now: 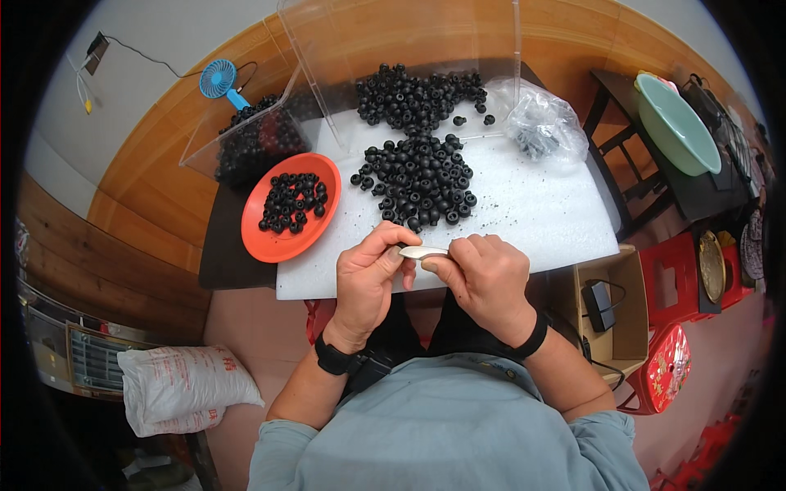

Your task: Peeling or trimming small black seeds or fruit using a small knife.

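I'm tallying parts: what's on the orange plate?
The orange plate holds a cluster of small black pieces. Bare plate shows around them; what lies beneath the cluster cannot be seen.

A dark table (232, 260) bears a round orange-red plastic dish (286, 247) and a white foam sheet (544, 221) holding round black pieces (419, 176) and a clear plastic bag (547, 131).

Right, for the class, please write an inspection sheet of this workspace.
Surface: white sheet on a dark table.
Work pieces: black rounded pieces heaped on the sheet, more in an orange plate.
Clutter: crumpled clear bag.
Grip: right hand holds a pale tool; left hand at its other end, hold unclear.
Cables: dark cable near the blue fan.
Surroundings: green basin, red stool, white sack.
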Demonstrator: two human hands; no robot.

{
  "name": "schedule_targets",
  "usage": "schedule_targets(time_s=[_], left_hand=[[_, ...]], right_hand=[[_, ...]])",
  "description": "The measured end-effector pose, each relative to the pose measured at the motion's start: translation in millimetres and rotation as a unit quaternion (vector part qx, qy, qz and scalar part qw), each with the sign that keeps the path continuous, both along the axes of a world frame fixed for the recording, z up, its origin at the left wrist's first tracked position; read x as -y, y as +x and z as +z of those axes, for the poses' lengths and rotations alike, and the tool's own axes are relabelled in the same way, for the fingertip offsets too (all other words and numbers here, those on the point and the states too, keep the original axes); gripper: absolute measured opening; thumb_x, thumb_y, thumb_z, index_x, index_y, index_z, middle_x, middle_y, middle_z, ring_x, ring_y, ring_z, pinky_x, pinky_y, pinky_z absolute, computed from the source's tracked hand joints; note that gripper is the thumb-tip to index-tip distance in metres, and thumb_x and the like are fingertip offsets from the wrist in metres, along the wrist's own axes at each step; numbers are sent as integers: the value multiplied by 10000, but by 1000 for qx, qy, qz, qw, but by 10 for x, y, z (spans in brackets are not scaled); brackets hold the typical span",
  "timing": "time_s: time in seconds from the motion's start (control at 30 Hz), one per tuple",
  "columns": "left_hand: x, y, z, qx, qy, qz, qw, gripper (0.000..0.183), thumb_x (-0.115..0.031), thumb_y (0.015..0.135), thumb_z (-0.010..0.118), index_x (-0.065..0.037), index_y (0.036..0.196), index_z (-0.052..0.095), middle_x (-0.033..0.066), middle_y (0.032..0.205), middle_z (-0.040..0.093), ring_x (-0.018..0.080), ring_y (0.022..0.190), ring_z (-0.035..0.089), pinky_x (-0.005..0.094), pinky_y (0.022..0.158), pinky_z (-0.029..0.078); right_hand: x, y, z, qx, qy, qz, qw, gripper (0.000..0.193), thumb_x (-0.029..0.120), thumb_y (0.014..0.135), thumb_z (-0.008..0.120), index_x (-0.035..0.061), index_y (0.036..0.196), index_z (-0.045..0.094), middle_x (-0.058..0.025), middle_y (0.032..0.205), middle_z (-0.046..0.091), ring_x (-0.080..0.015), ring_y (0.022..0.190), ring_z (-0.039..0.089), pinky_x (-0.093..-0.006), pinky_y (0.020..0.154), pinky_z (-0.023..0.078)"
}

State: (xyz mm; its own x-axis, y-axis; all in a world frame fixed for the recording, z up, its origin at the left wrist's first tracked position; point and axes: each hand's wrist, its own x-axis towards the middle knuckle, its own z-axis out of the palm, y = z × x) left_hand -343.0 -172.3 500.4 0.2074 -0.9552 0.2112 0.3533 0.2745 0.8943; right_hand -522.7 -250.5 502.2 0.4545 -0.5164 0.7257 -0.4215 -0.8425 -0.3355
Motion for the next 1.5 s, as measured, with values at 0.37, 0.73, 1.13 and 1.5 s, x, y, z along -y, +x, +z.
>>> schedule_targets(time_s=[0.37,0.73,1.13,1.5], left_hand=[[-27,-48,98,5,25,3,1000,300,-30,1045,552,89,1307,637,103,1023,619,180,850,617,305,668,540],[-22,567,434,428,-5,280,859,260,76,972,560,4,1158,726,59,1018,623,124,805,600,254,748,506],[585,520,359,776,-23,223,589,632,90,819,562,-52,1435,555,231,1390,561,412,1295,492,488,1091,429],[603,406,232,726,38,146,671,721,133,795,498,-4,1502,472,289,1469,499,435,1327,471,494,1162,367]], right_hand=[[35,-87,-77,117,129,39,984,290,302,930,773,53,845,653,-92,689,602,-270,615,596,-377,546,454],[68,-251,-2,86,129,113,982,169,204,900,772,62,873,683,-73,740,644,-268,678,624,-386,592,482],[138,-299,-8,75,64,107,989,183,199,905,773,71,856,652,-76,710,600,-264,623,591,-392,552,446],[221,-266,-13,65,6,0,998,208,201,888,790,83,847,623,-58,691,538,-250,596,531,-386,547,402]])
